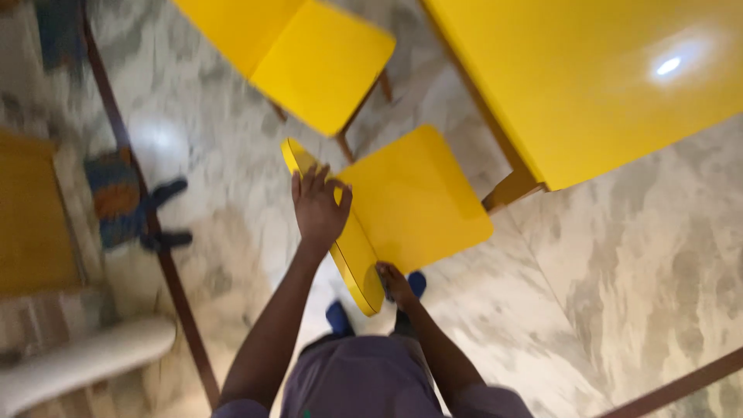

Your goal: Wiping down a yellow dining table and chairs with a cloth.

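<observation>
A small yellow chair (414,201) stands on the marble floor (642,279) directly in front of the person, seen from above. Its seat is a glossy, rounded square of bright yellow, and its backrest is a curved yellow panel with a thin dark edge line, running from upper left to lower right on the side nearest the person. The left hand (319,207) lies over the upper part of the backrest, fingers (309,179) spread and curled loosely over the top edge, the thumb on the seat side. The right hand (395,280) grips the lower end of the backrest; its fingers are wrapped close around the edge, though blur makes the exact hold hard to read.

A second yellow chair (321,62) stands just beyond the first, its seat tilted in the view and two wooden legs showing beneath. To the right, the yellow tabletop (588,85) fills the upper corner with a bright light reflection on it; it is cut off by the frame, and one wooden leg shows beneath its near corner, close to the held chair's seat.

The held chair's legs are hidden under its seat. The person's blue shoes (337,317) show only in part, below the backrest. The left side of the view is strongly blurred: a dark floor strip (155,232), a blue and orange shape and a pale object cannot be identified.
</observation>
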